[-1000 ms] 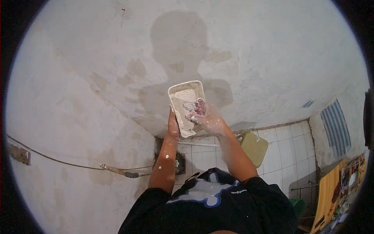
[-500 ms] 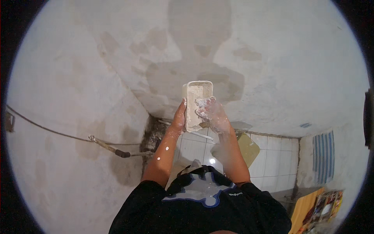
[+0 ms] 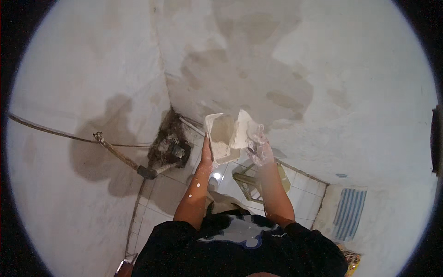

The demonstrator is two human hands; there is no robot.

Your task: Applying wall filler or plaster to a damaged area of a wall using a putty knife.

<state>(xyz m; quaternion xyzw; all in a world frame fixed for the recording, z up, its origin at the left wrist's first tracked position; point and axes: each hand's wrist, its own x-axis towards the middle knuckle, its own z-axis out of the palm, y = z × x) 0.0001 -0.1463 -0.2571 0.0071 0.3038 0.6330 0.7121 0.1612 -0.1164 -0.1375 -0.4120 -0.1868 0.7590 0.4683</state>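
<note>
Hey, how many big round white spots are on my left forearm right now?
2: one spot closer to the left hand, and another spot closer to the elbow. More may be hidden underneath.

I've got stained pale walls [image 3: 378, 92], white tile floor [image 3: 307, 198] with glare spot [image 3: 217, 176], olive stool [image 3: 285, 183], blue-striped panel [image 3: 349, 214] at right.

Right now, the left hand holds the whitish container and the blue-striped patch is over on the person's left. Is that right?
Not quite: the blue-striped patch is on the person's right, as the head view shows. The left hand does hold the whitish container.
</note>
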